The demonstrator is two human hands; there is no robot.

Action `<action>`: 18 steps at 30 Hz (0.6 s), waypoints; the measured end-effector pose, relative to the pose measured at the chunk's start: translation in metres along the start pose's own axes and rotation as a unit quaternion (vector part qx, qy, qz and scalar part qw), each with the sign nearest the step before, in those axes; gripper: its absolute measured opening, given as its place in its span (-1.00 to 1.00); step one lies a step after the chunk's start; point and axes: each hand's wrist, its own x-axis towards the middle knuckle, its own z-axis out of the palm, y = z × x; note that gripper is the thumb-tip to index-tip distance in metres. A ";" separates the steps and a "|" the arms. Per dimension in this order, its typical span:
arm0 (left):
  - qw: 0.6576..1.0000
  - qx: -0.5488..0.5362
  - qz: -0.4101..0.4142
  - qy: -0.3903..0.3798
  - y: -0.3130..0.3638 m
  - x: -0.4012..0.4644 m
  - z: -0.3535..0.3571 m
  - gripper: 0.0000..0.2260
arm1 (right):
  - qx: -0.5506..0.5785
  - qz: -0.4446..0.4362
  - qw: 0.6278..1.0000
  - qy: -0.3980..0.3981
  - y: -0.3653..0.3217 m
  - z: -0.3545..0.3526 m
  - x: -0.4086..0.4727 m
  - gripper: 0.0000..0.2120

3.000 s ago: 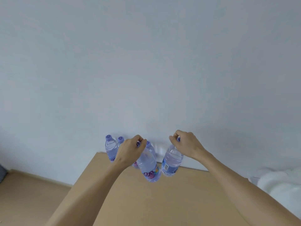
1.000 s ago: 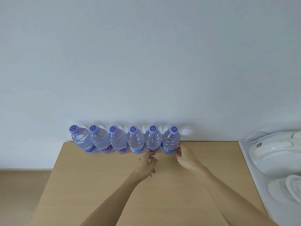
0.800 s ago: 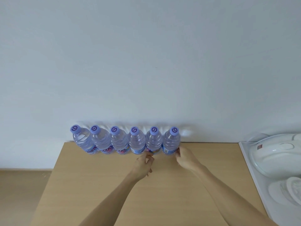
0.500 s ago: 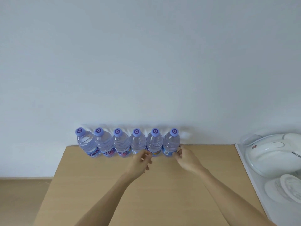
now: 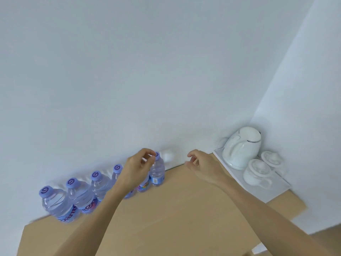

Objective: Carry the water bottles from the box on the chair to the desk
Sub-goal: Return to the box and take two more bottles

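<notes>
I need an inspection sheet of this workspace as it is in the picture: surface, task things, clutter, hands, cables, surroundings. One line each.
Surface: wooden desk against a white wall.
Job's things: water bottles stand upright in a row along the wall; five purple caps show, a sixth bottle is partly hidden behind the left hand. The box and chair are out of view.
Clutter: white kettle and two white lidded cups on a white tray at the desk's right end.
Hands: left hand is loosely curled in front of the rightmost bottle; contact unclear. Right hand is relaxed, holding nothing.
Cables: nothing seen.
Surroundings: room corner at right.
</notes>
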 end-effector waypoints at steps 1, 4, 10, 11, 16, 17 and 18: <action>1.000 0.005 0.030 -0.001 0.014 0.004 0.003 -0.90 | -0.014 -0.005 1.000 0.018 0.004 -0.015 -0.007 -0.74; 0.993 0.014 0.114 -0.008 0.063 0.014 0.016 -0.87 | -0.041 -0.007 0.996 0.082 0.016 -0.062 -0.027 -0.72; 0.958 0.054 0.282 -0.028 0.165 0.018 0.078 -0.80 | -0.060 0.006 0.982 0.181 0.069 -0.152 -0.094 -0.72; 0.950 0.060 0.304 -0.036 0.183 0.016 0.094 -0.79 | -0.067 0.013 0.979 0.190 0.082 -0.167 -0.111 -0.71; 0.916 0.077 0.386 -0.080 0.278 -0.006 0.191 -0.74 | -0.101 0.057 0.965 0.235 0.156 -0.240 -0.204 -0.68; 0.910 0.074 0.399 -0.089 0.298 -0.010 0.212 -0.75 | -0.110 0.069 0.962 0.242 0.172 -0.254 -0.223 -0.68; 0.904 0.067 0.411 -0.098 0.317 -0.014 0.234 -0.75 | -0.119 0.082 0.957 0.250 0.188 -0.268 -0.241 -0.67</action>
